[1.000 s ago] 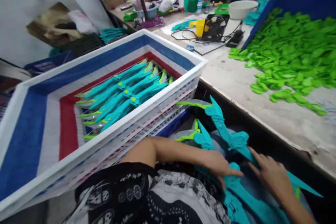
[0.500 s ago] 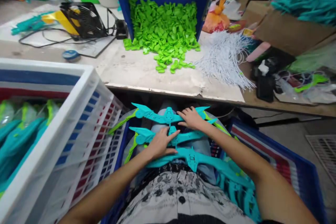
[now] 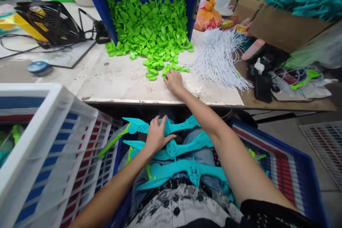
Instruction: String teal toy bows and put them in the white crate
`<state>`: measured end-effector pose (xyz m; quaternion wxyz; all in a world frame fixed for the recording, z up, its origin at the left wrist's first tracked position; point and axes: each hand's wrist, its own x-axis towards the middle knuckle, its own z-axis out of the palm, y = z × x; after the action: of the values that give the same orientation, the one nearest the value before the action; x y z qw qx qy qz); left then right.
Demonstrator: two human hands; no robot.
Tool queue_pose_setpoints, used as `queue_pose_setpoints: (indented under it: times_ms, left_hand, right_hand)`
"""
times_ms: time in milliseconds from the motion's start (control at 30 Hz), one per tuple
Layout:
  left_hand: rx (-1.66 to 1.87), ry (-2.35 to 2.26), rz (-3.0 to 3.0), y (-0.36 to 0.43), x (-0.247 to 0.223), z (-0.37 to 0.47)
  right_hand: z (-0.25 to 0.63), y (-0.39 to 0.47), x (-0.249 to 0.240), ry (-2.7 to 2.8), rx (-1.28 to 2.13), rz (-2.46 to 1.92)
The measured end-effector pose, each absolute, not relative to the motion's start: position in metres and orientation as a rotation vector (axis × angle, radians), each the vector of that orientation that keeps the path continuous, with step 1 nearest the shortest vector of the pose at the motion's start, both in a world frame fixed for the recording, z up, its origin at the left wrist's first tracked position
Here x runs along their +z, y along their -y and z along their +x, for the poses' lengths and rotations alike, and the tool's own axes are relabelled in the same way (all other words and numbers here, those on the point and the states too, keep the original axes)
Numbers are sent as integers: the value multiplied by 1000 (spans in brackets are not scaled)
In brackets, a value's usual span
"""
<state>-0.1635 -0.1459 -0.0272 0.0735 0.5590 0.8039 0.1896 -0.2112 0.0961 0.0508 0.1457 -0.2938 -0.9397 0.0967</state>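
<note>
Three turquoise bow-shaped plastic frames (image 3: 171, 149) could be slipping if my spread left hand (image 3: 157, 135) is lifting, my right hand (image 3: 174, 82) (whether gripping, I can't tell) touching lime-green plastic tabs (image 3: 155, 65).

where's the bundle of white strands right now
In the head view, the white strand bundle lies on the worktable, right of the green plastic pieces.

looks like smooth, low-sheen plastic in the bow-shaped pieces (image 3: 171, 149) at six o'clock. shows plastic with a slight gloss across the heaped green parts (image 3: 151, 25) at twelve, matt cardboard in the box (image 3: 285, 28) at two, smooth plastic in the latticed crate (image 3: 52, 94) at nine. looks scuffed, matt on the tabletop (image 3: 114, 82) at ten.
</note>
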Motion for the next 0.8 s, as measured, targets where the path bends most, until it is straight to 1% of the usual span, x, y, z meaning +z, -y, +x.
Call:
queue_pose_setpoints:
  times_ms: [67, 200, 267, 367, 500, 600, 700, 800]
  left_hand:
    - [540, -2348, 1682, 156, -30, -170]
    - [488, -2105, 1825, 157, -35, -189]
    - [535, -2095, 1819, 145, -37, -191]
    - [596, -2124, 1778, 117, -38, -180]
    - [566, -2112, 1727, 81, -34, -155]
    - [554, -2035, 1623, 68, -28, -152]
    - [658, -1914, 1447, 63, -24, -164]
    - [690, -1803, 1227, 56, -22, -180]
  right_hand:
    - [-192, -100, 56, 2692, 414, -886]
    - [-139, -113, 67, 2599, 809, -1162]
    - [-116, -118, 71, 2566, 877, -1295]
    - [-93, -123, 75, 2609, 803, -1345]
    - [-71, -129, 75, 2746, 532, -1268]
    - [-62, -134, 66, 2691, 362, -1020]
    - [-68, -137, 53, 2687, 331, -667]
    - [-77, -133, 44, 2710, 358, -604]
